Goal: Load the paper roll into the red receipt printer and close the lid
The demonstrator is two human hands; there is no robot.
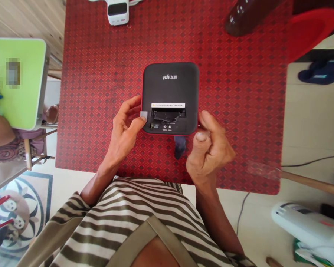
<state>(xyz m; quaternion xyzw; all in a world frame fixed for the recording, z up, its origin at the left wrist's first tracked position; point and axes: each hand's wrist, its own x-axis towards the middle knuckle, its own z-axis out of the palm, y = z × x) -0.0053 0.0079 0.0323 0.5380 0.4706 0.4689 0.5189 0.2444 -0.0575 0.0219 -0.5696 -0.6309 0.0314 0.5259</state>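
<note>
A black square box-shaped device [170, 89] with white lettering on top lies on a red patterned table cover [100, 74]. Its near side shows a white label and a dark slot. My left hand [125, 129] rests against the device's left near corner, thumb pressing a small grey tab on its side, fingers curled. My right hand [208, 146] hovers by the right near corner with fingers curled inward, thumb up, nothing visible in it. A small dark piece [179, 146] lies on the cover just below the device.
A white gadget [117, 12] sits at the table's far edge. A dark glossy object [245, 16] and a red plate-like thing [308, 31] are at far right. A green-topped stool [16, 81] and another person's arm are at left. A white appliance [306, 226] is on the floor at right.
</note>
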